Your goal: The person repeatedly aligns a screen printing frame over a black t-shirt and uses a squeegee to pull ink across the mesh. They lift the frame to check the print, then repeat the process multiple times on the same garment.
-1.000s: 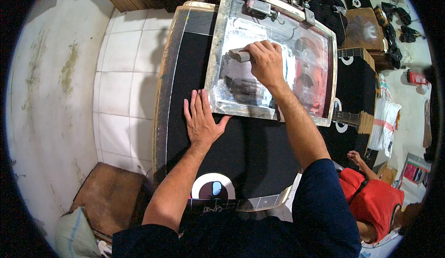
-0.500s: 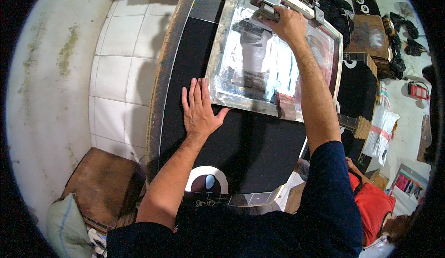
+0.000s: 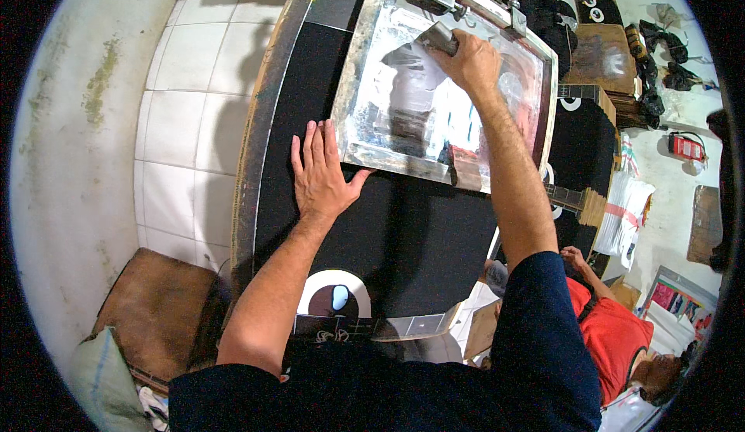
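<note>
Right hand [image 3: 472, 61] gripping grey scraper [image 3: 443, 38] on framed screen [image 3: 403, 167], toward far edge. Left hand [image 3: 319, 181] flat, fingers slightly spread, on black cloth [image 3: 388, 238] at screen's near left corner.

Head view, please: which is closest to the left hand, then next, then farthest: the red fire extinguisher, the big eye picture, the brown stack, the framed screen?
From the left hand:
1. Framed screen: right beside the thumb.
2. Big eye picture: below the hand in the view.
3. Brown stack: lower left.
4. Red fire extinguisher: far right.
</note>
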`<state>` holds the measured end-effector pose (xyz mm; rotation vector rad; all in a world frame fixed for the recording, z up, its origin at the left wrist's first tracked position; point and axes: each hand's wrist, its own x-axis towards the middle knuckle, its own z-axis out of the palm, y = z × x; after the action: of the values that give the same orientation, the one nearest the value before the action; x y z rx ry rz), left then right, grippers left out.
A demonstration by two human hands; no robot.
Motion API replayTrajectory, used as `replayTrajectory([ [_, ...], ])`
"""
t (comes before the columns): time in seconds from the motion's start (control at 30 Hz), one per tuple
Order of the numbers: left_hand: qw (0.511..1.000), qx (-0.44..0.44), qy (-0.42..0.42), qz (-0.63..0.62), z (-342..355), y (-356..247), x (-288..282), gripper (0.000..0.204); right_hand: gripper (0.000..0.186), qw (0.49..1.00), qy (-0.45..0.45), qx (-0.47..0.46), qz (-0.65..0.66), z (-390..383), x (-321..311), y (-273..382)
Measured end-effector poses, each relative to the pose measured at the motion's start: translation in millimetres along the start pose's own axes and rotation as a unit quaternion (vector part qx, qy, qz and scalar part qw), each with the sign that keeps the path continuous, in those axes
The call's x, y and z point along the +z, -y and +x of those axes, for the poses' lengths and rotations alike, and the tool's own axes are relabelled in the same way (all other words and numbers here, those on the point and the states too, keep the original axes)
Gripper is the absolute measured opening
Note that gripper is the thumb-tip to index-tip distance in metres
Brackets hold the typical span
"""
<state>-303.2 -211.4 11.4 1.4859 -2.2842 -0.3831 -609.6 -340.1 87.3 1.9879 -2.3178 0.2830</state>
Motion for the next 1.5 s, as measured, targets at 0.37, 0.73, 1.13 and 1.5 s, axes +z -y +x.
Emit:
replayTrajectory([
  [0.37, 1.000, -0.002, 0.016, -0.004, 1, 1, -2, 0.117, 0.031, 0.998, 0.034, -0.025, 0.042, -20, -5, 31],
  [0.73, 1.000, 0.000, 0.003, -0.005, 2, -1, -4, 0.117, 0.031, 0.997, -0.025, -0.061, 0.027, -54, -1, 42],
  [1.13, 1.000, 0.007, -0.004, 0.006, 1, 0, 0, 0.116, 0.028, 0.998, -0.052, -0.038, 0.018, 51, 33, 13],
  [1.5, 0.994, -0.024, 0.011, -0.109, 4, 2, -1, 0.128, 0.022, 0.997, -0.046, -0.047, 0.027, -83, -1, 54],
])
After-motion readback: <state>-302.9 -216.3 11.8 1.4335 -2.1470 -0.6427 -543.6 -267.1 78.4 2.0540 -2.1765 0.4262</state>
